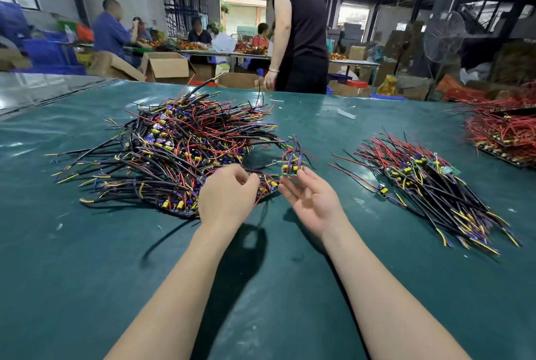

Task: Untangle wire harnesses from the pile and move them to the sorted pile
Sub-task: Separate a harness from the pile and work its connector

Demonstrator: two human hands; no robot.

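A big tangled pile of wire harnesses (185, 145), black, red, yellow and blue with small boards, lies on the green table left of centre. My left hand (227, 197) sits at the pile's near right edge, its fingers curled around wires there. My right hand (311, 200) is palm up just right of it. Thumb and forefinger pinch one small wire harness (293, 163) by its board, with the wires standing upward. The sorted pile (429, 185) lies further right, its harnesses side by side.
A third heap of mostly red wires (504, 133) sits on a dark tray at the far right edge. A person in black (298, 40) stands beyond the table's far edge. Cardboard boxes (166, 66) and seated workers are behind. Bare green mat (275, 287) surrounds my forearms.
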